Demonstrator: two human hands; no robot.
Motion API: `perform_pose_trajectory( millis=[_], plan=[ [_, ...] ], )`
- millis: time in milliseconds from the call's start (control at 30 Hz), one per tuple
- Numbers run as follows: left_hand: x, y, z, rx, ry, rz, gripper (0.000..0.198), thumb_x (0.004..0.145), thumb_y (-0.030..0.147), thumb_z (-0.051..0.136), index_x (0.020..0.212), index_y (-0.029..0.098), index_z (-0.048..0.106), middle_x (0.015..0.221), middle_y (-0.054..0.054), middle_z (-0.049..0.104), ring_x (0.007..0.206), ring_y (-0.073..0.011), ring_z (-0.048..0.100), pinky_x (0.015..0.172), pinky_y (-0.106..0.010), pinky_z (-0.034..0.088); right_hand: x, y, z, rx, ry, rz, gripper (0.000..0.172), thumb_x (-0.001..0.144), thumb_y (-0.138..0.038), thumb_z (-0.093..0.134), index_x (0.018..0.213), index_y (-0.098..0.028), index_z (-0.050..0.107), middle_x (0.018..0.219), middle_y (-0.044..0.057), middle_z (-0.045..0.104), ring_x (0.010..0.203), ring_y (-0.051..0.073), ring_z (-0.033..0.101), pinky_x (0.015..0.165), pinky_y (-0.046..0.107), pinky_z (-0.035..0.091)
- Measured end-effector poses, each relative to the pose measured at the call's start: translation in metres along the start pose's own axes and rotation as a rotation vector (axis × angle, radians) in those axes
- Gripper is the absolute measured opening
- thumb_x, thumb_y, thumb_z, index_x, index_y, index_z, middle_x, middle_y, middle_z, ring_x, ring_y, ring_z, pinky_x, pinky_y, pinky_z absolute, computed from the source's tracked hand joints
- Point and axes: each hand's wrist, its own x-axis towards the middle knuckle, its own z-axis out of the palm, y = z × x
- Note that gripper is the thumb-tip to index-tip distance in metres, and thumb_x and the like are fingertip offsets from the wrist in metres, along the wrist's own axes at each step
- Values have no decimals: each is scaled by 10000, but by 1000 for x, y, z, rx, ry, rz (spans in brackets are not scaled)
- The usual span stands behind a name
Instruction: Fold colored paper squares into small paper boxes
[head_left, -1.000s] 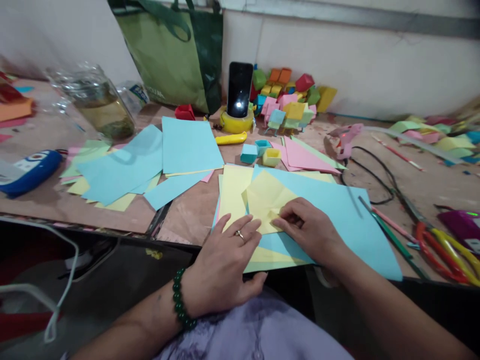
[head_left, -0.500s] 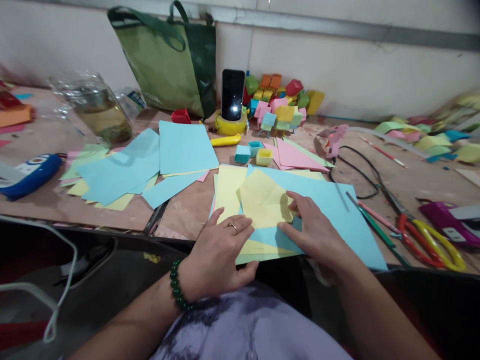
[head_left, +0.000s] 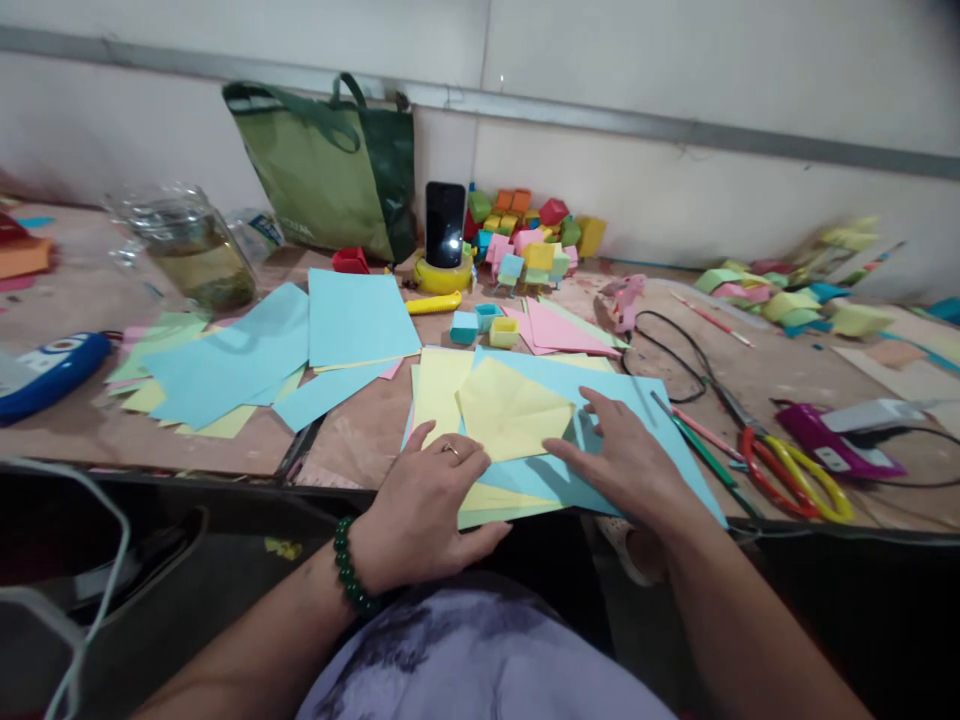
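A folded piece of yellow paper (head_left: 514, 410) lies in front of me, creased and with a pointed top. Under it are a large blue sheet (head_left: 637, 400) and more yellow and green sheets. My left hand (head_left: 431, 500) rests at the lower left of the folded paper, fingers stretched out and thumb apart, fingertips at its edge. To the right, my right hand (head_left: 619, 455) hovers with thumb and fingers spread; its thumb is near the paper's lower right corner, and whether it touches I cannot tell.
Left of the stack lie loose coloured sheets (head_left: 360, 320). Behind stand small paper boxes (head_left: 465, 327), a phone (head_left: 445, 225) and a heap of paper models (head_left: 525, 235). Scissors (head_left: 795, 475), a green pencil (head_left: 712, 460) and a pink glue gun (head_left: 628, 300) lie right. A glass jar (head_left: 199, 255) stands left.
My right hand has opened wider and drawn slightly away from the folded yellow paper's right edge. My left hand stays at the paper's lower left. The camera view has tilted up and turned right.
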Motion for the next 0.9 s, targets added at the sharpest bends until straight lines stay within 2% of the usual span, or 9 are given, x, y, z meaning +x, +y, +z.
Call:
perform_pose_trajectory(
  millis=[67, 133, 233, 333, 400, 533, 633, 733, 900],
  plan=[
    [2, 2, 2, 33, -5, 2, 623, 778, 601, 577, 1255, 205, 517, 1110, -97, 629, 1070, -295, 556, 1035, -580, 277, 6, -2, 4, 110, -23, -67, 607, 804, -411, 567, 1357, -184, 467, 1225, 140, 587, 963, 249, 611, 788, 383, 504],
    [5, 1, 2, 64, -14, 9, 672, 773, 659, 551, 1281, 223, 503, 1117, -98, 613, 1085, -297, 549, 1036, -597, 268, 12, -2, 3, 241, -88, -81, 559, 807, -248, 492, 1363, -184, 469, 1125, 104, 636, 838, 196, 624, 726, 340, 513],
    [10, -5, -4, 94, -34, 11, 547, 799, 646, 531, 1125, 209, 580, 1139, -98, 603, 1130, -291, 532, 1065, -596, 241, 12, -2, -10, 339, -234, -113, 588, 720, -108, 446, 1295, -170, 551, 829, 25, 675, 644, 146, 590, 618, 279, 492],
    [17, -12, -12, 159, -31, -4, 439, 840, 586, 519, 987, 180, 597, 1131, -103, 619, 1190, -308, 495, 1083, -589, 224, -5, -6, -21, 351, -365, -226, 525, 731, -99, 485, 1231, -204, 604, 883, 22, 706, 766, 161, 641, 720, 285, 511],
    [21, -11, -14, 223, -14, -21, 391, 870, 526, 507, 971, 161, 601, 1161, -125, 610, 1196, -323, 488, 1066, -590, 248, -18, -9, -22, 256, -305, -292, 467, 789, -131, 510, 1239, -226, 593, 919, 36, 709, 798, 173, 644, 729, 298, 512],
    [21, 0, -5, 247, -63, 7, 292, 916, 376, 482, 1043, 145, 607, 1094, -125, 625, 1046, -286, 562, 908, -479, 420, -31, -13, -14, -85, -71, -535, 236, 841, -155, 514, 949, -235, 708, 801, 73, 671, 785, 220, 590, 669, 338, 485],
    [10, 6, 4, 208, -55, 22, 316, 948, 340, 430, 1176, 168, 565, 1148, -112, 620, 1094, -262, 554, 963, -479, 385, -28, -17, -10, -24, -36, -689, 182, 834, -137, 533, 828, -225, 692, 1039, 96, 682, 964, 255, 577, 816, 405, 488],
    [-3, 7, 9, 196, -4, 34, 369, 939, 381, 448, 1238, 187, 543, 1291, -119, 561, 1226, -294, 474, 1035, -518, 312, -19, -18, -10, 206, -233, -709, 192, 835, -107, 531, 882, -228, 672, 1111, 67, 676, 1022, 214, 584, 887, 378, 486],
    [-14, 5, 15, 131, 51, 128, 372, 918, 332, 492, 1224, 129, 553, 1187, -126, 625, 1088, -262, 556, 927, -429, 409, 1, -9, -17, 440, -558, -573, 205, 838, -188, 598, 1016, -244, 683, 1146, 63, 664, 1069, 192, 592, 929, 347, 478]
  ],
)
